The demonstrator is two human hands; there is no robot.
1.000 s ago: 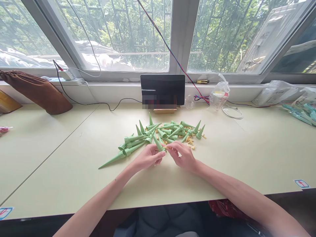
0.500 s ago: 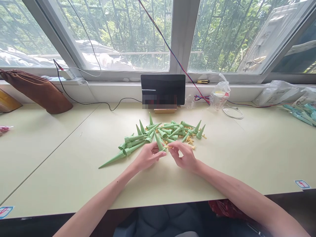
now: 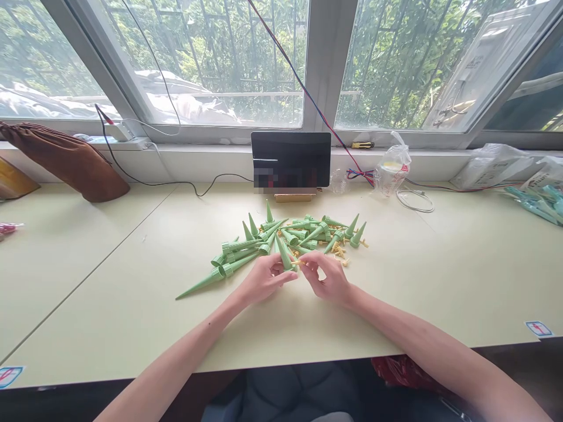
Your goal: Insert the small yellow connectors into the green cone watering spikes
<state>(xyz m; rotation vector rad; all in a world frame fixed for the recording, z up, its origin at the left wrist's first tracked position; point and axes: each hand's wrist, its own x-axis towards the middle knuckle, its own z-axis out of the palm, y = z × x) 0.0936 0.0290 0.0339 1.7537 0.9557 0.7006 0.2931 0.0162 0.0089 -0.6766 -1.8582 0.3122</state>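
Note:
My left hand (image 3: 269,278) is closed around a green plastic watering spike (image 3: 284,253), its pointed end tilted up and away from me. Between the thumb and fingers of my right hand (image 3: 328,276) is a small yellow plastic valve (image 3: 297,262), its tip up against the side of the spike near the wide end. Whether the valve sits inside a hole there I cannot tell. Just beyond both hands lies a heap of green spikes (image 3: 237,255), some standing point up, others on their sides. Loose yellow valves (image 3: 338,250) are scattered at the heap's right side.
A tablet (image 3: 291,161) on a cardboard stand is behind the heap, with a black cable running left. A bagged cup (image 3: 392,167) and a coiled white cable (image 3: 414,200) are at the back right. A brown drawstring bag (image 3: 83,167) lies at the back left.
Both hands stay in nearly the same place. The spike and the yellow valve have shifted only very slightly against each other.

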